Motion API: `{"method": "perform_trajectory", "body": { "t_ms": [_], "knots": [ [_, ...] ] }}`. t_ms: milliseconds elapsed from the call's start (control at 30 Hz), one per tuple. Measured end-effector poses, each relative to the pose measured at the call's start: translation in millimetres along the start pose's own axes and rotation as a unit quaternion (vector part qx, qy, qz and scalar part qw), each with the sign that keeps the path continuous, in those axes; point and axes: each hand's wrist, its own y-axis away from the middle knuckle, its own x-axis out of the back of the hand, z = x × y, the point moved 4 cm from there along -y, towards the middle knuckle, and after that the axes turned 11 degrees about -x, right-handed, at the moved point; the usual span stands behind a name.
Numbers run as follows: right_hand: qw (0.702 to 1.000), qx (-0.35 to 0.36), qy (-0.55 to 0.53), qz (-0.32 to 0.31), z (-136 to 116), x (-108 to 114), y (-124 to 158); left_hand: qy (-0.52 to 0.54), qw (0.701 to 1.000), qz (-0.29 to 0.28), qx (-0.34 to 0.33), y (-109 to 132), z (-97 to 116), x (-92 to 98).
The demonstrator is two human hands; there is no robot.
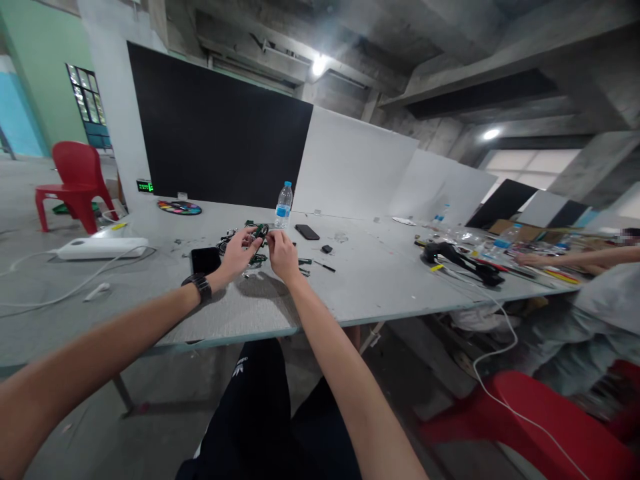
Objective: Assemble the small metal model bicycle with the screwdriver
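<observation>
My left hand (239,252), with a dark watch (201,288) on its wrist, grips a small green circuit board (259,233) between thumb and fingers above the table. Close beside it, my right hand (283,255) is closed in a pinch at the board's right edge; whatever it pinches is hidden by the fingers. Behind and under both hands lies a tangle of dark wires (227,241) with more green boards. A dark phone (205,261) lies left of my left hand. Several thin dark pieces (304,267) and a slim screwdriver-like tool (325,266) lie right of my right hand.
A water bottle (284,205) stands behind my hands, with another dark phone (307,232) and a small black object (327,249) nearby. A white power strip (103,248) with cables is at left. Farther right lie a black device (463,263) and a co-worker's arm (575,259).
</observation>
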Motion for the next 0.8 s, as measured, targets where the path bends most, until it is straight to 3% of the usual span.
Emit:
{"method": "perform_trajectory", "body": {
  "t_ms": [233,367,600,800],
  "knots": [
    [0.989,-0.023,0.089,-0.118,0.4,-2.1,2.7,0.039,0.999,0.010,0.023,0.3,8.0,1.4],
    [0.985,-0.034,0.120,-0.123,-1.4,0.1,5.2,0.031,0.999,0.010,0.023,1.5,9.8,2.6],
    [0.970,-0.096,0.113,-0.195,13.2,-10.5,5.0,-0.013,1.000,-0.020,0.009,6.3,13.2,3.6],
    [0.965,-0.049,0.114,-0.232,4.6,-15.2,9.5,-0.005,1.000,-0.003,-0.002,2.8,7.2,6.0]
  ]
}}
